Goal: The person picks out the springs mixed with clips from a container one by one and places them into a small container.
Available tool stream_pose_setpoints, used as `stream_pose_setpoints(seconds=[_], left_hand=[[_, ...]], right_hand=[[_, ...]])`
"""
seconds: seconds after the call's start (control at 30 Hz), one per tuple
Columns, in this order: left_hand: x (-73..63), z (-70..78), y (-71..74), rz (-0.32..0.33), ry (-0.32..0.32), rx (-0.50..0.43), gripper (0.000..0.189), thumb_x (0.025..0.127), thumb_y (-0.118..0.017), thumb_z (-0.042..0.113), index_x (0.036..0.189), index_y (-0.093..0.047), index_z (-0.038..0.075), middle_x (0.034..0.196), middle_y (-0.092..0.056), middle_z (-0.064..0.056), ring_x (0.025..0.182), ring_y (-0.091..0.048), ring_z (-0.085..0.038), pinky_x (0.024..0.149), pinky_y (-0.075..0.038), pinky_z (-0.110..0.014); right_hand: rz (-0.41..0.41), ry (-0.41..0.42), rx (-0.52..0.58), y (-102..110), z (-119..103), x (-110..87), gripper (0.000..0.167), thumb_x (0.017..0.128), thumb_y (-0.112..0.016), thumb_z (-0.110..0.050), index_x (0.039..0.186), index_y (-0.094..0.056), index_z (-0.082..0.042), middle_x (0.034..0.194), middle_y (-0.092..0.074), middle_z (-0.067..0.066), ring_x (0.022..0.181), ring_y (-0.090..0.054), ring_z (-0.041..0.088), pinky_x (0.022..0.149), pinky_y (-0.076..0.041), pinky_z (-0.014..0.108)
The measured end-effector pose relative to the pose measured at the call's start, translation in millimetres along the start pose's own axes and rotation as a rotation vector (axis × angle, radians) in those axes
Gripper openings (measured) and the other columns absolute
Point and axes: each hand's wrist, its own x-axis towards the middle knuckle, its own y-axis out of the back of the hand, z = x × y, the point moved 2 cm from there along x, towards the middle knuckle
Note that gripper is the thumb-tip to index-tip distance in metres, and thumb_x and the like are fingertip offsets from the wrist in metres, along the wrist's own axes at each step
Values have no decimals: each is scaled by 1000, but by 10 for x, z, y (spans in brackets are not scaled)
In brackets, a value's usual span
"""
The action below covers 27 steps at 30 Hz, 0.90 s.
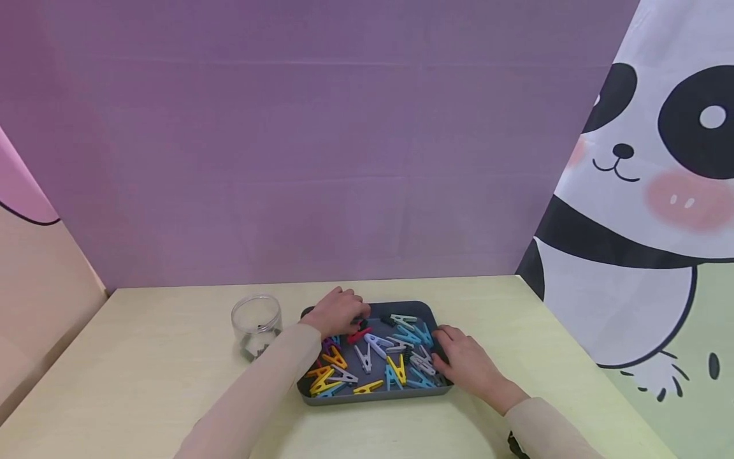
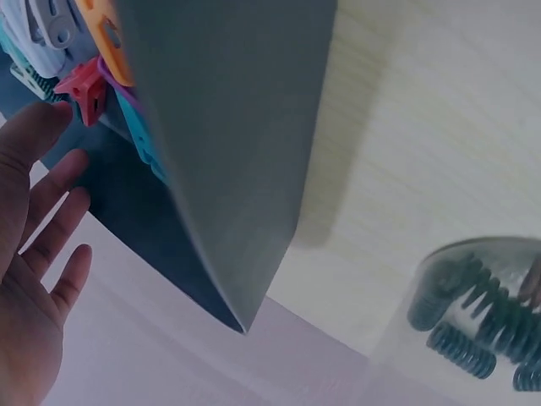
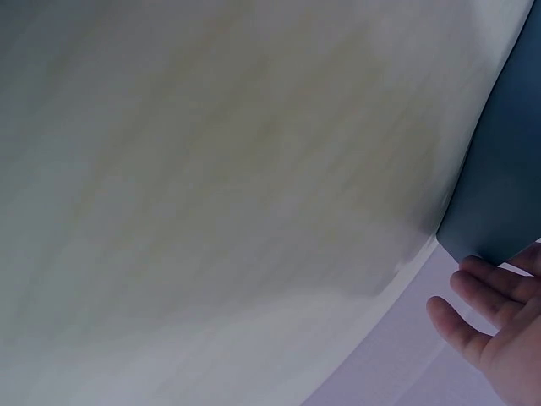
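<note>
A dark grey tray (image 1: 381, 395) holds several plastic clothespins in yellow, blue, white, orange and red, with a few small dark pieces among them. My left hand (image 1: 338, 312) reaches over its back left part. The left thumb comes right up to a red clothespin (image 2: 84, 89), beside a dark coil; the other visible fingers are loosely bent and spread. At the tray's right side, my right hand (image 1: 467, 360) rests on the rim, thumb toward the clothespins. The right wrist view shows its relaxed fingers (image 3: 482, 296) at the corner of the tray wall (image 3: 499, 186).
Left of the tray stands a clear round jar (image 1: 256, 319) with several dark coil springs (image 2: 461, 348) in it. Both stand on a pale wooden table (image 1: 172, 357). A purple backdrop (image 1: 315, 159) rises behind the table, and a panda-print sheet (image 1: 625, 229) hangs at the right.
</note>
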Motion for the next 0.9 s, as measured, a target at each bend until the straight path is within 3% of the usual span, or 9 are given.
stream_pose_setpoints(seconds=[0.33, 0.9], left_hand=[[58, 30, -8, -34, -39, 158, 27, 96, -82, 31, 122, -79, 25, 116, -79, 7, 108, -67, -16, 102, -50, -34], [88, 32, 4, -77, -51, 132, 30, 97, -81, 29, 126, -78, 24, 120, -79, 7, 110, -66, -16, 104, -52, -33]], right_hand=[[0, 4, -4, -12, 3, 13, 36, 95, -76, -14, 124, -67, 5, 131, -67, 26, 121, -66, 41, 100, -57, 56], [-4, -4, -9, -7, 5, 19, 35, 95, -76, -14, 123, -67, 5, 129, -68, 25, 120, -66, 40, 100, -57, 55]])
